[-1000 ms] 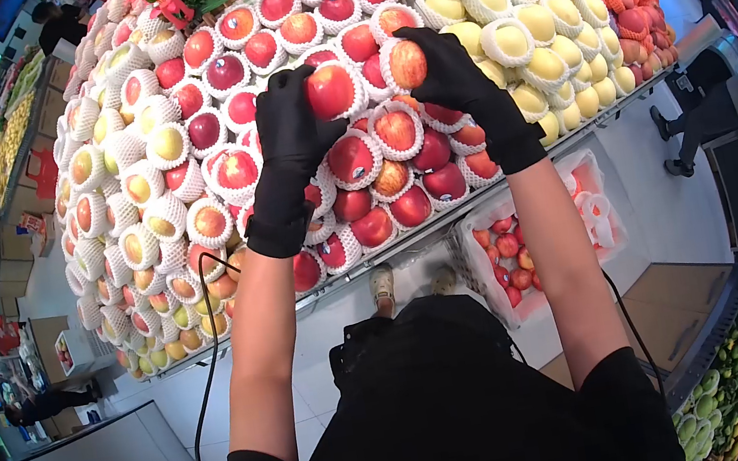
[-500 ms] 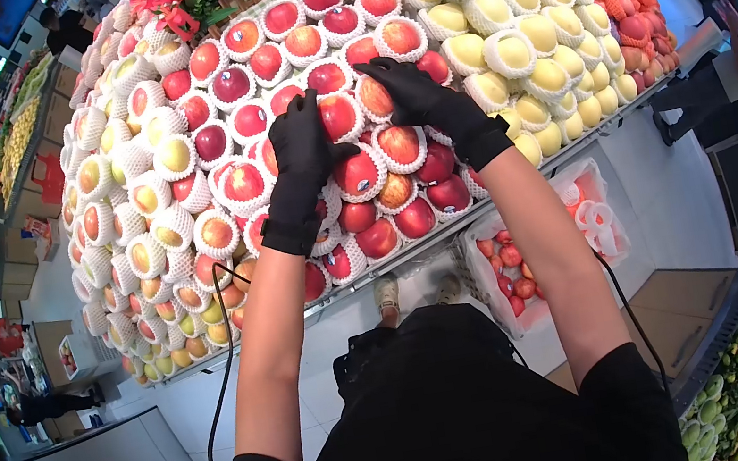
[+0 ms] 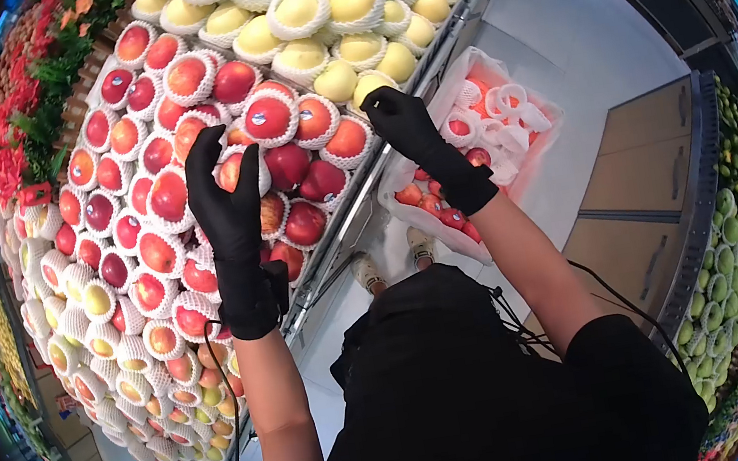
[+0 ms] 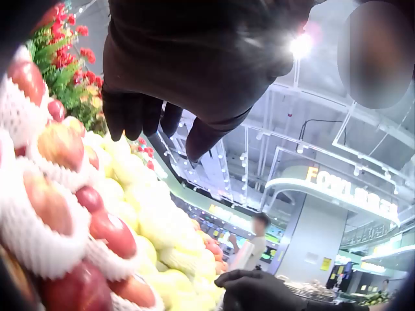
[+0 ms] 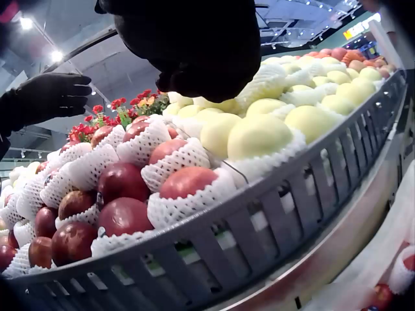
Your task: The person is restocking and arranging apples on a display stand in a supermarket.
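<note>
My left hand (image 3: 226, 199), in a black glove, is over the red apples with thumb and fingers spread and nothing between them. Below it lie red apples in white foam net sleeves, one of them a sleeved apple (image 3: 271, 117) with a sticker. In the left wrist view, the fingers (image 4: 133, 113) hang downward in the air above the pile. My right hand (image 3: 409, 134), gloved too, is at the display's front edge beside the pale yellow fruit (image 3: 335, 81). Its fingers are loosely bent, and no fruit shows in them. Dark red apples (image 5: 123, 217) sit below it in the right wrist view.
A grey slatted rail (image 5: 214, 249) borders the display's front. On the floor stands a lined crate (image 3: 398, 204) with loose apples and empty foam sleeves (image 3: 503, 105). Cabinets (image 3: 629, 153) and a green fruit stand (image 3: 719, 274) are at the right. Red flowers (image 3: 10, 160) line the back.
The view has swung right, toward the crate. Both hands have come apart from the sleeved apples they were touching; the right hand is now at the display's front edge.
</note>
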